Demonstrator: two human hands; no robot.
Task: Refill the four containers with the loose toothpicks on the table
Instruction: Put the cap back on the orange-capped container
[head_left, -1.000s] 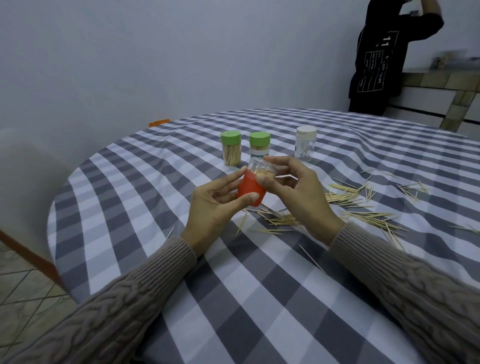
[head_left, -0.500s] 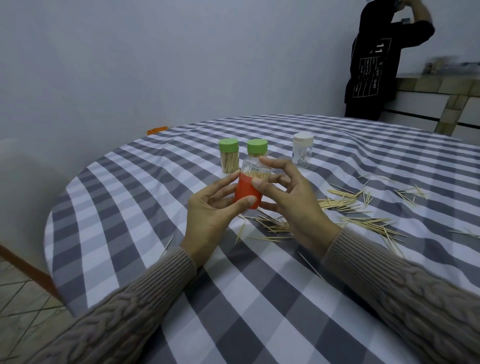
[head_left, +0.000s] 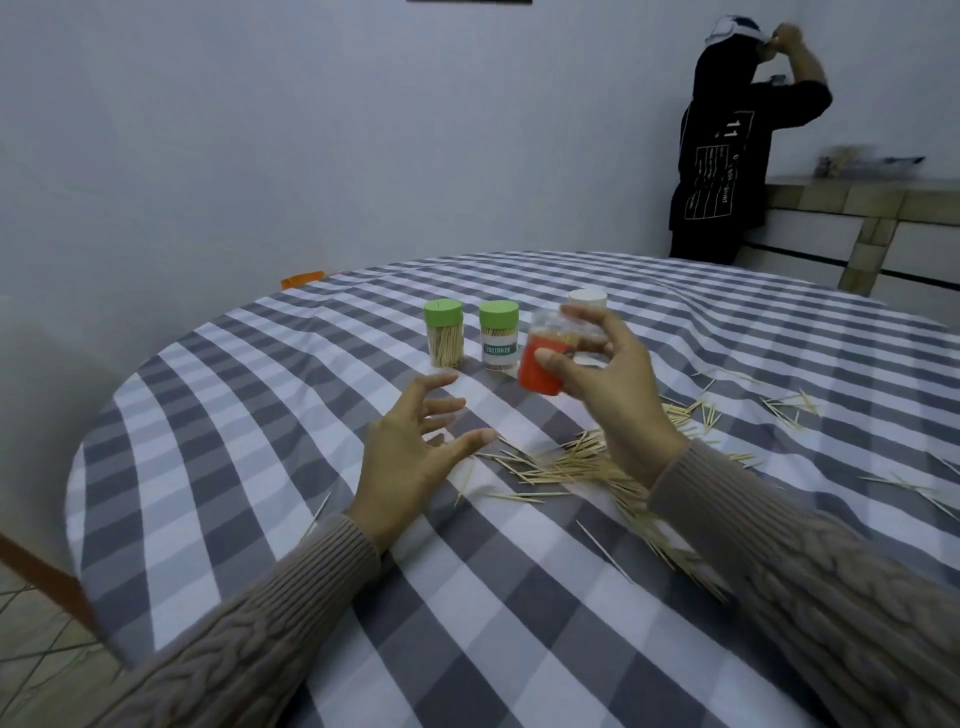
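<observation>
Now left hand (head_left: 415, 452) released, fingers spread, empty; right hand (head_left: 597, 384) alone grips orange container (head_left: 543, 366), lifted above surface (head_left: 260, 467). Loose toothpicks (head_left: 571, 465) remain; refilling unfinished.

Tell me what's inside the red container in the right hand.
Toothpicks show through the red container's clear top, held by the right hand. The opaque red lower part hides how far down they go.

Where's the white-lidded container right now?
In the head view, the white-lidded container stands at the right end of the far row, right of the two green-lidded ones, mostly hidden behind the right hand holding the orange container.
</observation>
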